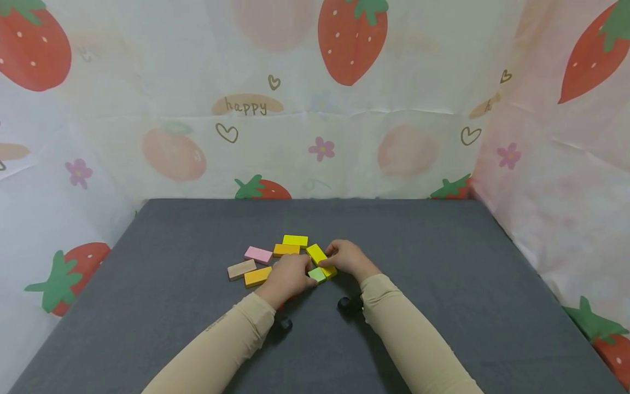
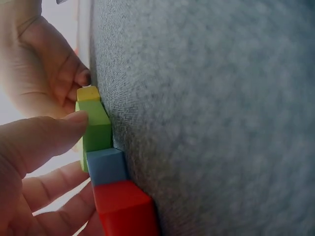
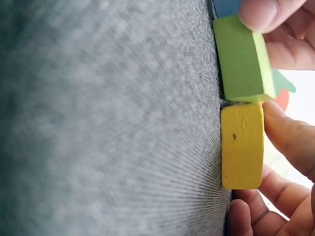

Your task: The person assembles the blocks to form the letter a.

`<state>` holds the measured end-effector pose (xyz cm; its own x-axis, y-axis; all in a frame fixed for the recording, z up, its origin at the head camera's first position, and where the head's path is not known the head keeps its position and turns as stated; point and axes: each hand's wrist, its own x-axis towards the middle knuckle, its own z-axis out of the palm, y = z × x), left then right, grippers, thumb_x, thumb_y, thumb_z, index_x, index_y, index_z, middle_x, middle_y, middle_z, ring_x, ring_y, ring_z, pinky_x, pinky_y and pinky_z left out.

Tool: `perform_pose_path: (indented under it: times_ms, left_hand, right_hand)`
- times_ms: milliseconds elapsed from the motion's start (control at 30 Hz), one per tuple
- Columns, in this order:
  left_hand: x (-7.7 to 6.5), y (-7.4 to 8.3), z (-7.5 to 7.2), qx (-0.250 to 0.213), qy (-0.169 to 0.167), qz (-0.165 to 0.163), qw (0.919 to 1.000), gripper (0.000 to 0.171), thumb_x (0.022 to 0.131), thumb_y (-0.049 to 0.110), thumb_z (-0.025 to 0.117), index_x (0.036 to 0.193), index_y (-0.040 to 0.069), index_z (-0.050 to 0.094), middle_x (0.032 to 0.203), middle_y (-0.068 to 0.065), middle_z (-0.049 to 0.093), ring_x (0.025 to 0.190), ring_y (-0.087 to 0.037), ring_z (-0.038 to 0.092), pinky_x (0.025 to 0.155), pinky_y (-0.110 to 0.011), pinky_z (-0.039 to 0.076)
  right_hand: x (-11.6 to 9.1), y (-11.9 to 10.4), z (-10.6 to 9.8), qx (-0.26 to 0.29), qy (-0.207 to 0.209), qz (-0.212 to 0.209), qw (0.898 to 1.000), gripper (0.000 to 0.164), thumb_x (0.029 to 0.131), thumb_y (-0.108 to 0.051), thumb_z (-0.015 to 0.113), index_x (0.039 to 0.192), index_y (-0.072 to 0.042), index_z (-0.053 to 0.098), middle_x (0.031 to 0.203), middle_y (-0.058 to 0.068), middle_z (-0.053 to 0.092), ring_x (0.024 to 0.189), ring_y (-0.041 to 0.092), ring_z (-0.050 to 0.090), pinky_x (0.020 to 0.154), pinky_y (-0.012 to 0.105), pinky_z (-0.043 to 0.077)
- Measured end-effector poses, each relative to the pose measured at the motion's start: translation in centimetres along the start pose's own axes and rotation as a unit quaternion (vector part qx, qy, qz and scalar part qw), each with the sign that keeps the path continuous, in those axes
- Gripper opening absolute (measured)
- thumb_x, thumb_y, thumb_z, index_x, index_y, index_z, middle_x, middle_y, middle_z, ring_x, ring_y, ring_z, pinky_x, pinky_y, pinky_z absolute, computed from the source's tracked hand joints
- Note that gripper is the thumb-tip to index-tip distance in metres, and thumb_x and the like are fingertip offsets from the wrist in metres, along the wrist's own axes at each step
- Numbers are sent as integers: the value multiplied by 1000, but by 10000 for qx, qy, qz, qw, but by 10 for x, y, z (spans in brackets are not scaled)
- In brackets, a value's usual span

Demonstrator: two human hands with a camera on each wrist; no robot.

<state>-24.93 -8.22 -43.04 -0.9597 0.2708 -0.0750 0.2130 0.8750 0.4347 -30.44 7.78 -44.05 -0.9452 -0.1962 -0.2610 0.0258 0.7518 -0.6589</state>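
My left hand pinches a light green wooden block, its thumb on the near side and its fingers round behind. Next to that block, in the left wrist view, lie a blue block and a red block; the left hand mostly covers both in the head view. My right hand holds a yellow block between thumb and curled fingers, one end right at the green block's corner. Another yellow block slants away just behind, by the right fingertips.
Left of the hands, a pink block, a plain wood block, orange-yellow blocks and a bright yellow block form a curve. They lie on a dark grey cloth-covered table. Strawberry-print curtains surround it.
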Motion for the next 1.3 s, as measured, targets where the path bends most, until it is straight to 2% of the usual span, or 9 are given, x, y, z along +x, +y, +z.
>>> perform_pose_path:
  times_ms: [233, 367, 500, 667, 967, 1100, 1300]
  left_hand:
    - [-2, 5, 1, -162, 24, -50, 9999, 26, 72, 26, 77, 86, 16, 58, 72, 6, 54, 69, -15, 50, 69, -37, 38]
    - [-3, 5, 0, -347, 45, 1, 9994, 23, 74, 22, 76, 86, 15, 58, 73, 5, 55, 68, -15, 50, 67, -35, 40]
    - [-5, 4, -3, -754, 44, -1, 9971, 19, 77, 18, 72, 91, 14, 60, 78, 2, 57, 70, -16, 51, 67, -30, 46]
    - [-5, -2, -10, -1032, 181, -127, 9944, 23, 79, 18, 71, 99, 14, 62, 84, 0, 58, 73, -17, 52, 70, -30, 48]
    - [-6, -14, -26, -1287, 507, -629, 9884, 18, 80, 18, 70, 97, 16, 65, 87, 0, 59, 79, -17, 53, 69, -29, 49]
    - [-8, -17, -31, -1351, 549, -711, 9867, 21, 80, 18, 70, 100, 15, 64, 88, -1, 60, 80, -18, 53, 70, -28, 49]
    - [-8, -20, -31, -1446, 573, -748, 9850, 20, 80, 17, 70, 100, 14, 65, 89, -2, 60, 80, -18, 53, 71, -29, 50]
  right_hand:
    - [1, 0, -1, -22, -28, 40, 10000, 33, 75, -31, 75, 97, -11, 62, 95, 4, 60, 82, 18, 55, 73, 34, 47]
    - [1, -1, 0, 19, -29, 61, 10000, 32, 75, -31, 75, 97, -11, 62, 94, 4, 60, 81, 18, 55, 72, 33, 47]
    - [1, -1, 0, 2, -34, 15, 10000, 30, 75, -29, 74, 96, -10, 62, 93, 4, 60, 80, 18, 55, 71, 32, 47]
    - [-1, -3, 0, -103, -20, -122, 9999, 25, 77, -25, 73, 92, -9, 63, 90, 3, 60, 76, 18, 55, 67, 31, 47]
    - [0, -4, 4, -379, 79, -98, 9992, 24, 76, -28, 74, 84, -10, 61, 81, 3, 57, 70, 17, 53, 59, 28, 43]
    - [2, -7, 6, -521, 109, -120, 9985, 25, 76, -28, 73, 83, -10, 58, 79, 4, 56, 69, 18, 52, 57, 27, 42]
    - [1, -8, 7, -380, 118, -75, 9992, 25, 76, -25, 74, 83, -10, 57, 81, 5, 56, 70, 18, 52, 58, 28, 43]
